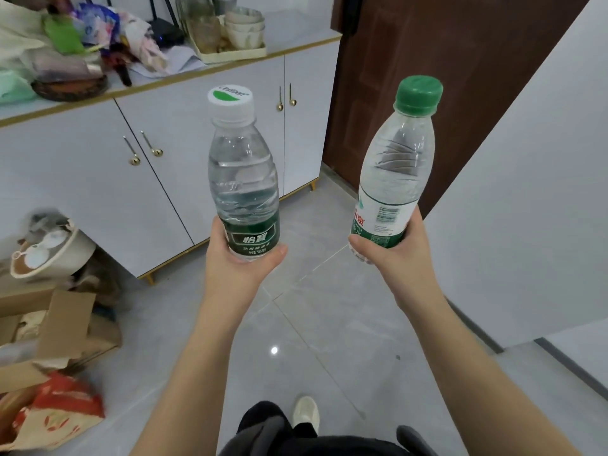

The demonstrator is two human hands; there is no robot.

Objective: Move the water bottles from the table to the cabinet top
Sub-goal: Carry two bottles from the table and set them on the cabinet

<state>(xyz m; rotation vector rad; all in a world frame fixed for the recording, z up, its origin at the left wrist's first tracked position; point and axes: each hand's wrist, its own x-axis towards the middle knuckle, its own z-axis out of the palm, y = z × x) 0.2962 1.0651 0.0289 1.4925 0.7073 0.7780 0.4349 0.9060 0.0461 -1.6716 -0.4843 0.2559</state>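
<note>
My left hand [235, 261] grips the base of a clear water bottle [241, 172] with a white cap and a dark green label, held upright. A second water bottle [393, 166], green-capped with a white and green label, leans slightly left in the grip of my right hand [396, 255]. Both bottles are raised in front of me above the floor. The cabinet top [296, 31] lies ahead and to the upper left, above white doors with gold handles.
The cabinet top holds a cream tray of bowls and glasses [230, 44], a dark woven basket [70, 88] and piled bags. Cardboard boxes [59, 327] and a bin [49, 248] crowd the floor at left. A brown door [444, 60] stands right of the cabinet.
</note>
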